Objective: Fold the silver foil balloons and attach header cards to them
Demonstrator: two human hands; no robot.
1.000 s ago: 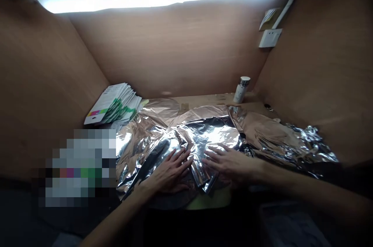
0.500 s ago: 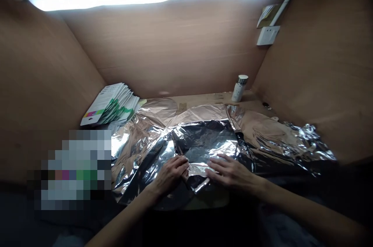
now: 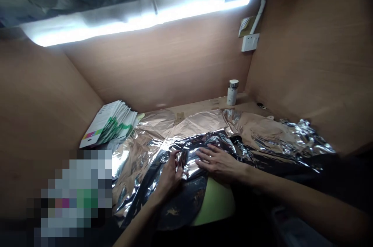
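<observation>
A big crinkled sheet of silver foil [image 3: 262, 132] covers the wooden desk. A folded part of the foil [image 3: 201, 149] lies at its near middle. My left hand [image 3: 170, 173] curls its fingers round the left edge of that fold. My right hand [image 3: 217, 161] lies flat on top of the fold, fingers stretched out towards the left. Below the hands a yellow-green object [image 3: 215, 204] shows from under the foil, at the near edge.
A fanned stack of white and green cards [image 3: 112, 124] leans at the back left. A small white bottle with a silver cap [image 3: 232, 92] stands at the back right. Wooden walls close the desk on three sides; a wall socket [image 3: 250, 42] is on the back wall.
The folded foil has been drawn tighter and narrower. My left hand went from flat to gripping the fold's edge. My right hand slid left over it. The camera has tilted up.
</observation>
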